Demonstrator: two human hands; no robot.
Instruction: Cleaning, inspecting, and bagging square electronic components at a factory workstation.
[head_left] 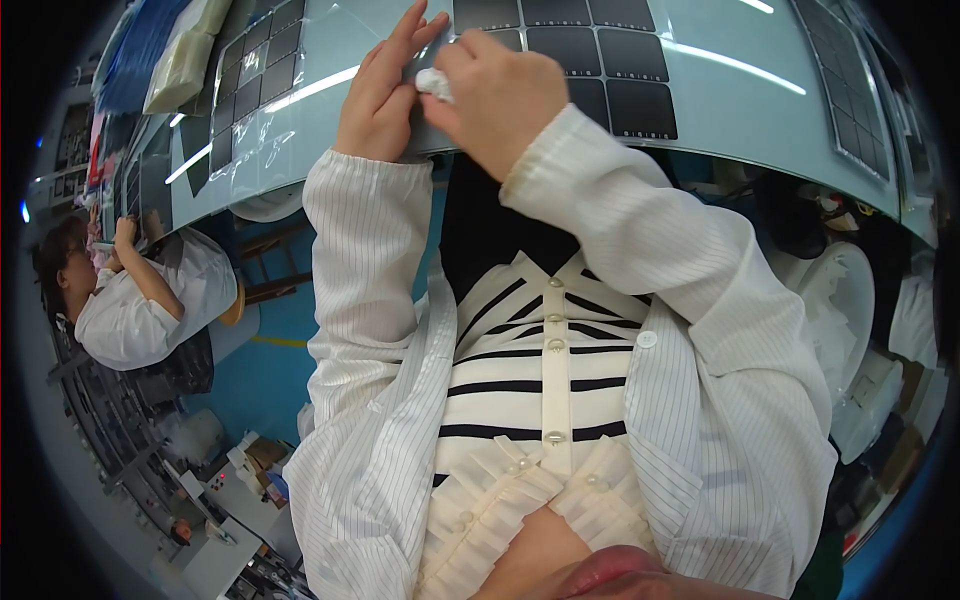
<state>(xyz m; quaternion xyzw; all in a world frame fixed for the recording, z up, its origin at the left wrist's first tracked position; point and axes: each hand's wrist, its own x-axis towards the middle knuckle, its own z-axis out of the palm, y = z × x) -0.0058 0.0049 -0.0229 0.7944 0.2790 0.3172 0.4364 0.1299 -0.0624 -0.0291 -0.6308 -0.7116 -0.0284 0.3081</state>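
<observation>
A crumpled white wad, cloth or tissue (434, 84), pokes out from the fingers of my right hand (515, 95), which is closed around it. Close by on the left, my left hand (380, 95) is held on edge with its fingers stretched out, its thumb side near the wad. Both hands are over the near edge of a pale glass-like tabletop (740, 130). Just beyond and to the right of my right hand lies a sheet of dark rectangular panels (635, 55), set in rows. My right hand covers part of that sheet.
Another sheet of dark panels (250, 75) in clear film lies to the left, and one more (850, 90) at the far right. Stacks of blue and yellowish film packs (185, 65) stand at the left. A person in white (160, 290) works farther left, beside a wooden stool (280, 285).
</observation>
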